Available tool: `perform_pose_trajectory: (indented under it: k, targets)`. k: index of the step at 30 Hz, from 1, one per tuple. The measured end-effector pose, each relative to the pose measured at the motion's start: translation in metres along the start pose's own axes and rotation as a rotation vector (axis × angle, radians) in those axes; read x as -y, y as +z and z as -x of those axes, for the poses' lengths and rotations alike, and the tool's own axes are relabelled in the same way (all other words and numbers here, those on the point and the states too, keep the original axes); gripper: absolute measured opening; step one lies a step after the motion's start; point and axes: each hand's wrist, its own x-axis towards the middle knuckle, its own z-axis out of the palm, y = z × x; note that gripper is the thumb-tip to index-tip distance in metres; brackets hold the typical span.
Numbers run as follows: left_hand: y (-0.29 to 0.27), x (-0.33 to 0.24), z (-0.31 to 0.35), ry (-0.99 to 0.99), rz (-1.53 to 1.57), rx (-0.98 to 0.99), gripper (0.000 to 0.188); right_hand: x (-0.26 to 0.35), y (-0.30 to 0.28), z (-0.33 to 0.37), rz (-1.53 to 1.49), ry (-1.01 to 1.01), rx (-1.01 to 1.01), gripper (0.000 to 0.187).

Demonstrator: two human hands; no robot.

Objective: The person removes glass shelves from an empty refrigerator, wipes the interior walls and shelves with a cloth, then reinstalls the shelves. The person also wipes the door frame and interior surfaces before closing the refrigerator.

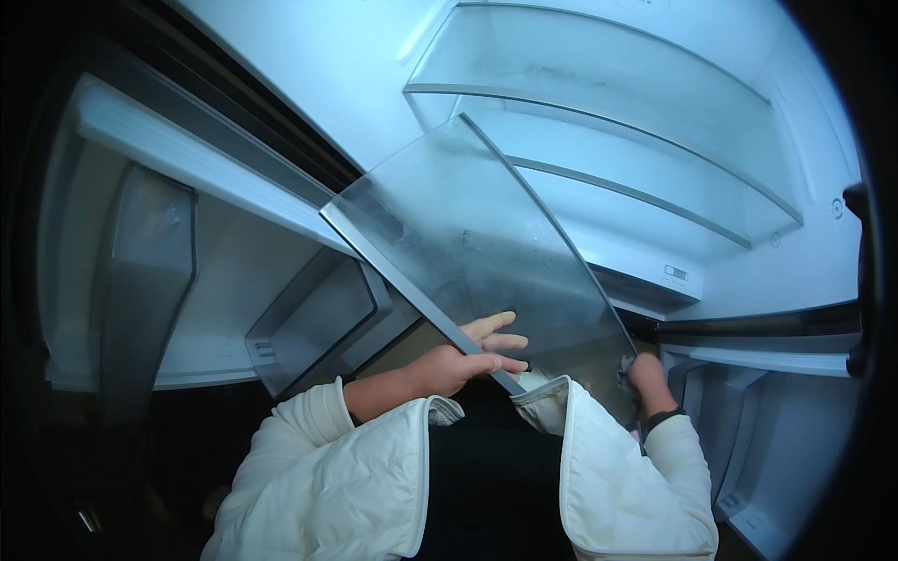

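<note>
A tilted glass fridge shelf (468, 234) with a metal-coloured edge strip is held up in front of me. My left hand (468, 355) grips its lower left edge, with the fingers spread across the pane near the corner. Over at the right edge of the shelf, my right hand (647, 376) is closed on a crumpled grey cloth (625, 370) against the glass. Most of the right hand's fingers are hidden. Smudges and a cloudy film show on the pane.
Ahead stands an open fridge with an upper glass shelf (599, 61) and a lower shelf (636, 192) in place. An open door with grey bins (323, 318) is on the left. The right door (786, 439) also stands open. A small control panel (675, 273) sits below the shelves.
</note>
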Motion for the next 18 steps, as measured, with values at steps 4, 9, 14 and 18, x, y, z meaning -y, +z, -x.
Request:
perform_pose_trajectory:
  k: [4,9,14,18]
  targets:
    - [-0.004,0.004,-0.003,0.016,-0.01,0.03,0.071,0.092,-0.119,0.034,-0.975,-0.598,-0.272,0.022]
    - [-0.004,0.011,-0.008,-0.012,-0.044,0.054,0.068,0.24,-0.207,0.12,-0.665,-1.403,-0.654,0.039]
    - [0.002,0.01,-0.008,0.015,0.031,0.081,0.069,0.324,-0.239,0.111,-0.531,-1.456,-0.853,0.05]
    - [0.007,0.006,-0.006,-0.039,-0.015,-0.006,0.078,0.348,-0.268,0.03,-0.582,-1.081,-0.796,0.053]
